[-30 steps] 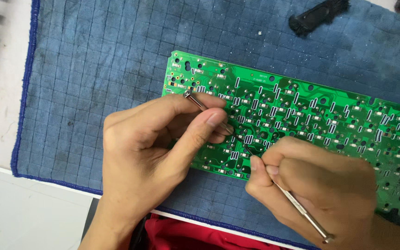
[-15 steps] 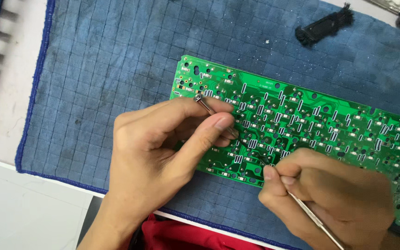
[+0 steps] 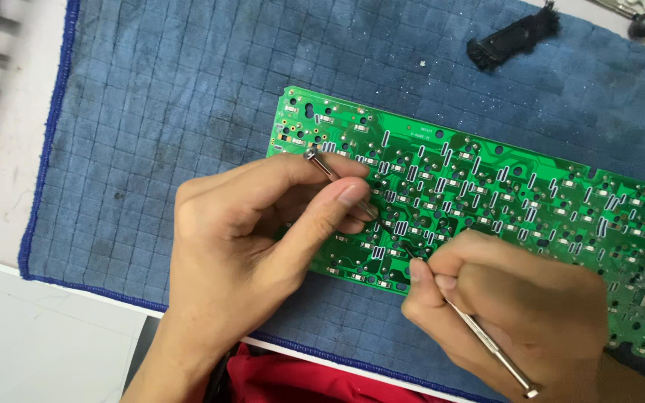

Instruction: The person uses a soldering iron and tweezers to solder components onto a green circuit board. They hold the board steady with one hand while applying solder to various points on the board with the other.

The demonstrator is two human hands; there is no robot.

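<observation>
I am looking down at a long green circuit board [image 3: 487,186] that is lying flat on a blue quilted cloth mat [image 3: 188,112], its long axis running from upper left down toward the right edge of the view. Both hands are working at its left end, on the near edge.

My left hand [image 3: 255,246] is pinching a thin metal tool [image 3: 326,168] between thumb and forefinger, with the other fingers curled under; the tool is slanting up and to the left, its rounded end showing just above the knuckle, and its working tip is hidden behind my fingers, so I cannot tell exactly which spot it is touching. My right hand [image 3: 516,313] is pressing its fingers together around a second slim metal rod [image 3: 487,343], held like a pen, the shaft running down to the lower right and the tip pointing up-left at the board just ahead of the fingertips. The two tips seem to be converging on the same small patch of the board between the hands, and the right hand looks the nearer to it.

The board is glossy and rigid, dotted with silver solder pads and short white markings. The mat is soft, gridded with stitching and looks dusty. A black fuzzy brush-like piece [image 3: 513,37] is lying well apart at the mat's far side, and red fabric [image 3: 300,380] is showing below the mat's near edge.
</observation>
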